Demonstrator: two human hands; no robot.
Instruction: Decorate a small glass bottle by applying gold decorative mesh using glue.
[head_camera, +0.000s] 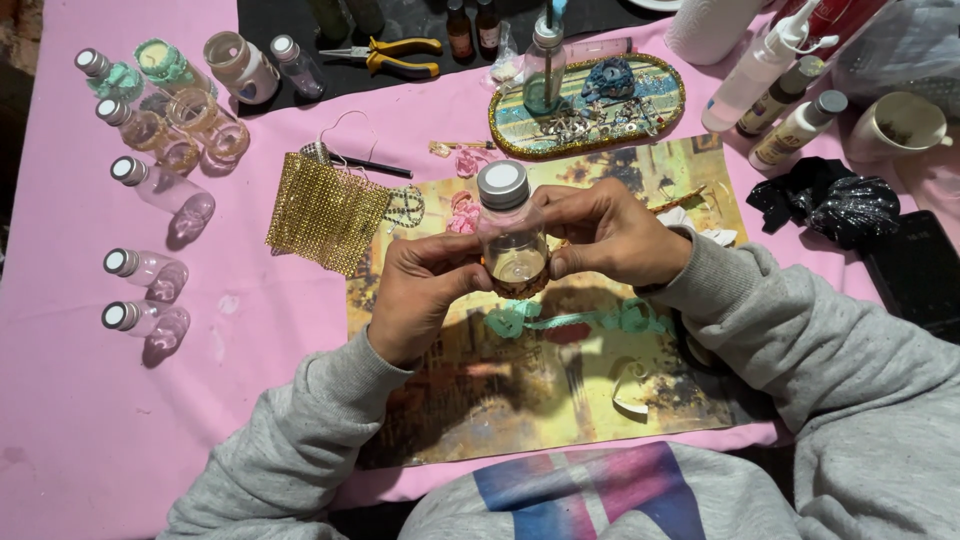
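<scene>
Both hands are holding a small clear bottle (511, 240) upright above the middle of the picture. The left hand (425, 290) is gripping it from nine o'clock, its fingers (452, 262) clamped against the lower side; the right hand (610, 235) is gripping from three o'clock, its fingers closed on the same lower part. The bottle is wearing a silver screw cap (502, 184), and a gold-brown band is running round its base, partly hidden by the thumbs.

Under the hands a printed yellowish paper sheet (560, 390) is lying on the pink surface (90, 420), with a strip of mint-green lace (570, 320) stretching across it at six o'clock from the bottle. At ten o'clock from the bottle a piece of gold mesh (325, 212) is lying flat. Further out at nine o'clock, more small capped bottles (145, 270) are lying in a loose column along the left edge. At twelve o'clock an oval decorated tray (660, 105) is holding trinkets and a bottle, and yellow-handled pliers (395, 55) are resting at eleven o'clock. White glue bottles (790, 125) and a mug (900, 125) are standing at two o'clock, with black glittery fabric (840, 205) just below them.
</scene>
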